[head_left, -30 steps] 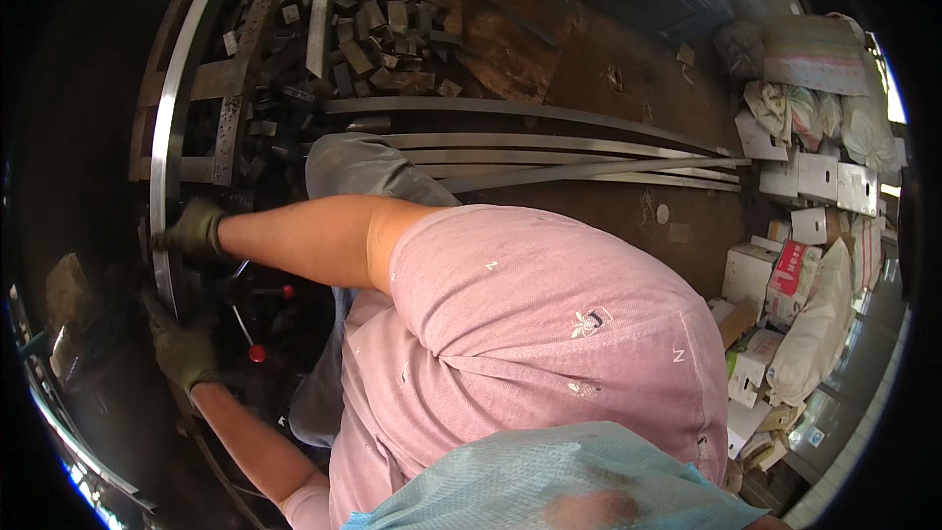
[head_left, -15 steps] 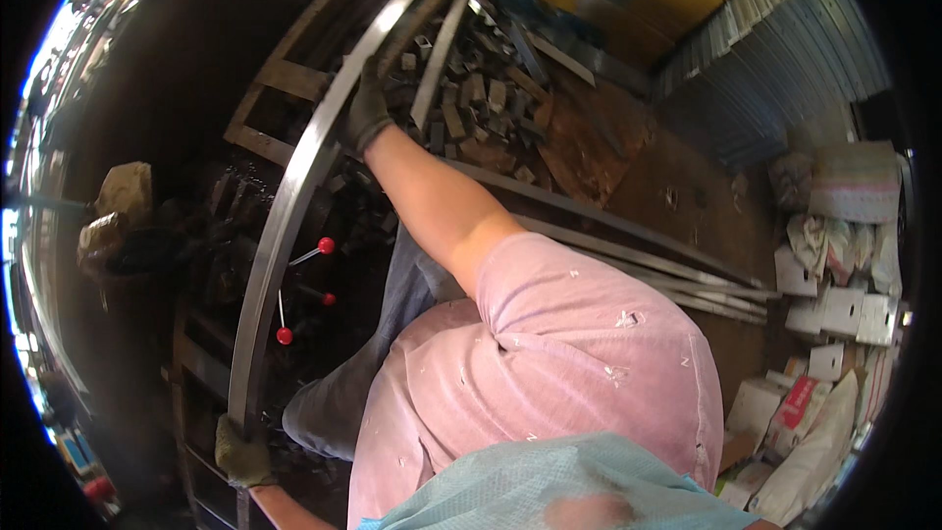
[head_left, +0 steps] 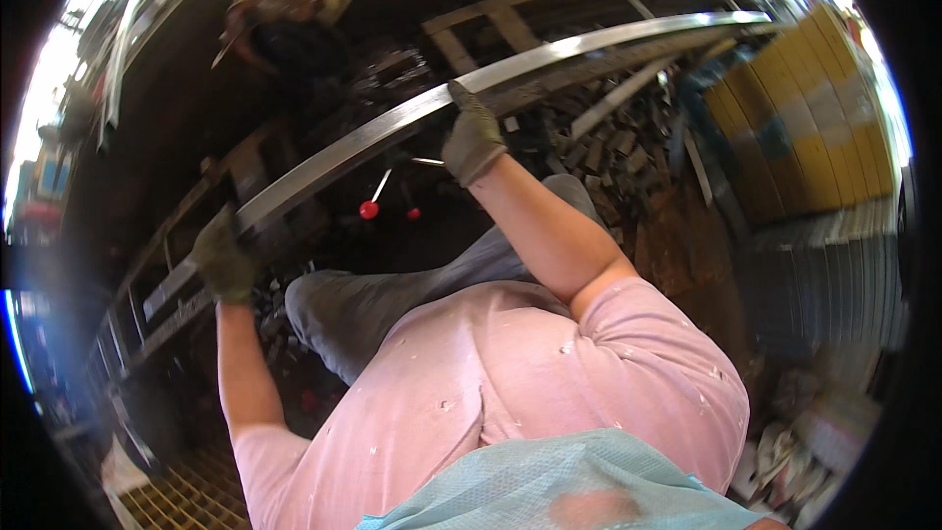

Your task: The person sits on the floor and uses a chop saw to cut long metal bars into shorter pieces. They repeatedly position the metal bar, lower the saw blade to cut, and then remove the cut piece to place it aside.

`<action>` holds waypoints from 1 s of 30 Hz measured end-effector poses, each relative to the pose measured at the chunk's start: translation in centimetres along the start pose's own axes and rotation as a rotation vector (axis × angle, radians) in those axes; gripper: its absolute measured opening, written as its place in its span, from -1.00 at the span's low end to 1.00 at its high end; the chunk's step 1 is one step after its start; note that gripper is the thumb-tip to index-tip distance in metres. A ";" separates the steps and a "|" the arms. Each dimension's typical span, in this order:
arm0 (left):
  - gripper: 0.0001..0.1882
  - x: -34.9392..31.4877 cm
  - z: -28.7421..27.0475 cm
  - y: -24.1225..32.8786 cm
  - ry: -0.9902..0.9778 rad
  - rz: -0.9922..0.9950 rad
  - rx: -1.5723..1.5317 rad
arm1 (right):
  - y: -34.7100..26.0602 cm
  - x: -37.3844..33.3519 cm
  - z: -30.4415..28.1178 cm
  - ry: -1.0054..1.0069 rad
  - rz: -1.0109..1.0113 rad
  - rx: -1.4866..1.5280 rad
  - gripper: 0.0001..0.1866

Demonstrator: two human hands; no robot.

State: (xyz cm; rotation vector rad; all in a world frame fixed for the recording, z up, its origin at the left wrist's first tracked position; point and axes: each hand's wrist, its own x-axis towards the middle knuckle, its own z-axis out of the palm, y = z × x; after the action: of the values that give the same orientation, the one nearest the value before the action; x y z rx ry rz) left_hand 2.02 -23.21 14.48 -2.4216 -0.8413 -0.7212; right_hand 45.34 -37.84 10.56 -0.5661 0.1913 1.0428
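Observation:
A long, shiny metal bar (head_left: pixel 378 128) slants across the view from lower left to upper right, and both my gloved hands are on it. Near its left part, my left hand (head_left: pixel 226 257) is closed round the bar, which continues a little beyond it. My right hand (head_left: pixel 475 142) grips the near side close to the middle, thumb at the bar's edge and the other fingers partly hidden. Below the bar, between my hands, levers with a red ball knob (head_left: pixel 369 210) and a second red knob (head_left: pixel 413 213) show against a dark area.
Many short cut metal pieces (head_left: pixel 618 152) lie heaped beyond my right arm. A ladder-like metal frame (head_left: pixel 510 27) runs behind the bar. At the right stand stacked yellow boxes (head_left: pixel 814 103) and grey metal lengths (head_left: pixel 824 280). A yellow grating (head_left: pixel 186 491) lies at lower left.
My view has turned, so the bar lies flatter across it. My left hand appears higher, and my right hand appears farther right on the bar. Both still hold it.

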 end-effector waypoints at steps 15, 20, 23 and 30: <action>-0.46 9.5 12.8 -5.2 -0.580 -0.293 -0.123 | -13.1 10.1 -3.8 0.029 -0.087 -0.488 -0.42; -0.38 11.3 15.4 -6.3 -0.733 -0.345 -0.057 | -12.3 13.1 -4.4 -0.065 -0.029 -0.599 -0.39; -0.37 11.3 16.1 -6.9 -0.750 -0.361 -0.106 | -11.3 13.2 -4.9 -0.149 -0.239 -1.155 -0.38; -0.42 13.1 15.7 -7.9 -0.972 -0.331 -0.024 | -12.0 14.7 -5.5 -0.800 -1.337 -3.043 -0.36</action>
State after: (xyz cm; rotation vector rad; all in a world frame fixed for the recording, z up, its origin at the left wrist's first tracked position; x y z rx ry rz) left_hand 10.60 -3.10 12.77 -2.6371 -1.6040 0.4389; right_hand 63.65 -34.03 4.11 1.7688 2.1383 0.7119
